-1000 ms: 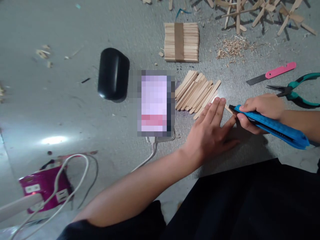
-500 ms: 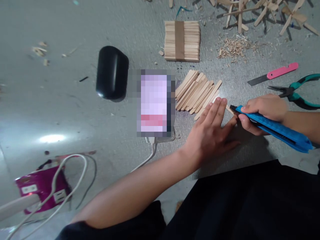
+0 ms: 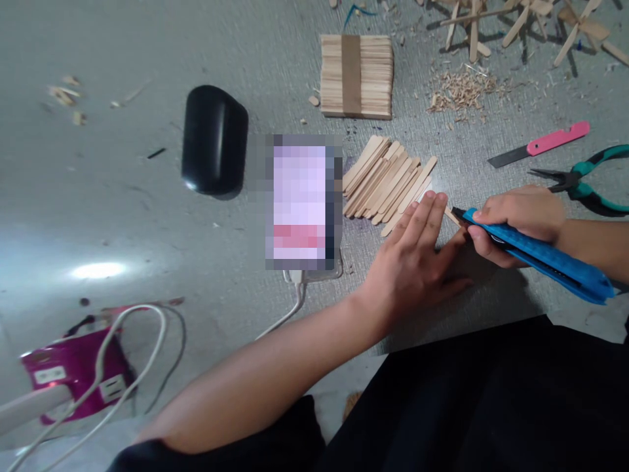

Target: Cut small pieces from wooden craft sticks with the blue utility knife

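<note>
My left hand [image 3: 415,252] lies palm down with its fingers stretched out, at the lower right edge of a loose heap of wooden craft sticks [image 3: 388,180]. Its index finger reaches toward a single craft stick [image 3: 452,216] and presses near the end of it; most of that stick is hidden. In my right hand [image 3: 515,219] is a blue utility knife [image 3: 545,252], gripped with its dark tip against or just above the single stick. Whether the blade touches the wood I cannot tell.
A banded bundle of craft sticks [image 3: 376,78] lies behind the heap, with wood shavings [image 3: 462,92] and stick assemblies [image 3: 528,19] farther right. Pink knife [image 3: 557,139] and pliers [image 3: 574,182] lie beyond my right hand. Leftward are a blurred phone [image 3: 299,196], black case [image 3: 215,141] and purple power strip [image 3: 81,373].
The view has shifted slightly, so things on the left sit a little farther left. Both hands and the utility knife keep practically the same position.
</note>
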The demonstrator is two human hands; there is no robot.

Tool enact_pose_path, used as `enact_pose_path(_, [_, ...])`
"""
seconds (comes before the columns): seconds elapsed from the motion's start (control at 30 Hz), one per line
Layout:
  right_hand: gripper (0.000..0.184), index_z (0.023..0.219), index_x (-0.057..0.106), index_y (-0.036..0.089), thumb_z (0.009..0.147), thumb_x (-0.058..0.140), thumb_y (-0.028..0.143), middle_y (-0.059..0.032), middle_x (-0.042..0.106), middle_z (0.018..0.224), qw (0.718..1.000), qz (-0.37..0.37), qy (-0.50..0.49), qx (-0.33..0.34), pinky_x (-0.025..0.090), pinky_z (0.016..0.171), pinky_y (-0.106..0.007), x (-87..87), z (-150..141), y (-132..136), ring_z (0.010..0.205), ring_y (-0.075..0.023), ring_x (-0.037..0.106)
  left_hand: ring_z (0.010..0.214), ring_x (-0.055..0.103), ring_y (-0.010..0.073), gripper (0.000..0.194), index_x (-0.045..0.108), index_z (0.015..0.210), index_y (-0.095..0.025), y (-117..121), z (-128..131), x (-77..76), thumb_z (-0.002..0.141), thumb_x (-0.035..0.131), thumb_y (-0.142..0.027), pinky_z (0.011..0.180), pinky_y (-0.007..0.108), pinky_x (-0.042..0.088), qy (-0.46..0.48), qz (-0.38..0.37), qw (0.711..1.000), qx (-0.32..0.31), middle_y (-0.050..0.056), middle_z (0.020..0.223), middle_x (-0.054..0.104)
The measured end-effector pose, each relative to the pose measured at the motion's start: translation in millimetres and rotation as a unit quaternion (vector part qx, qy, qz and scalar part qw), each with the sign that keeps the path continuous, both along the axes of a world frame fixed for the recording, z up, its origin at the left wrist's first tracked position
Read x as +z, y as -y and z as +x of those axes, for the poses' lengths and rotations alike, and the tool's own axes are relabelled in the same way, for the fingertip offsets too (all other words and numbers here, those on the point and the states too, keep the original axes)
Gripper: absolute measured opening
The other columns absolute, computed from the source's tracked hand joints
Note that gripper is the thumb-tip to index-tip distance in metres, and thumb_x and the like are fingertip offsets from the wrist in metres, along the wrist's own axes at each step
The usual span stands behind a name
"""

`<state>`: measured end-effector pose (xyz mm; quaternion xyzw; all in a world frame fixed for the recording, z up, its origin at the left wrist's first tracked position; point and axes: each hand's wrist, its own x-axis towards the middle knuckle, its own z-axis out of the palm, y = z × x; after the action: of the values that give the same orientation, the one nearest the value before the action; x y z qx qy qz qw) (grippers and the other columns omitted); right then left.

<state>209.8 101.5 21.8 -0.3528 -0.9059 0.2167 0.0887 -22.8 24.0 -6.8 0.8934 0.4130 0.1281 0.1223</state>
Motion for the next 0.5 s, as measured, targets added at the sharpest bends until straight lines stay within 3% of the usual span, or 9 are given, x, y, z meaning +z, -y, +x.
enact_pose_path(0.17, [0.024, 0.076, 0.067, 0.024, 0.096, 0.057, 0.033, -0.0021, 0.068, 0.063, 0.994, 0.108, -0.022, 0.025, 0.037, 0.052, -0.035, -3.3, 2.9, 4.2, 0.051, -0.0179, 0.061, 0.167, 0.038, 0.0477, 0.074, 0.060, 0.158, -0.017, 0.8, 0.7, -1.2, 0.105, 0.064, -0.069, 0.136, 0.062, 0.039, 0.002, 0.001, 1.000, -0.001, 0.028, 0.177, 0.040])
enact_pose_path(0.33, [0.019, 0.083, 0.066, 0.024, 0.098, 0.055, 0.030, -0.0027, 0.076, 0.075, 0.991, 0.114, -0.073, 0.017, 0.044, 0.058, -0.033, -10.9, 2.9, 6.2, 0.062, -0.0180, 0.069, 0.167, 0.038, 0.0466, 0.077, 0.060, 0.157, -0.017, 0.9, 1.1, -3.2, 0.101, 0.070, -0.068, 0.135, 0.061, 0.040, 0.001, 0.016, 1.000, -0.002, 0.028, 0.176, 0.041])
enact_pose_path(0.5, [0.024, 0.087, 0.064, 0.024, 0.104, 0.049, 0.034, -0.0004, 0.072, 0.073, 0.994, 0.099, -0.042, 0.036, 0.043, 0.064, -0.032, -15.3, 1.4, 7.8, 0.066, -0.0157, 0.064, 0.162, 0.046, 0.0488, 0.072, 0.065, 0.151, -0.016, -0.3, -0.4, 0.9, 0.098, 0.078, -0.063, 0.131, 0.064, 0.045, -0.004, 0.017, 1.000, -0.001, 0.032, 0.171, 0.046])
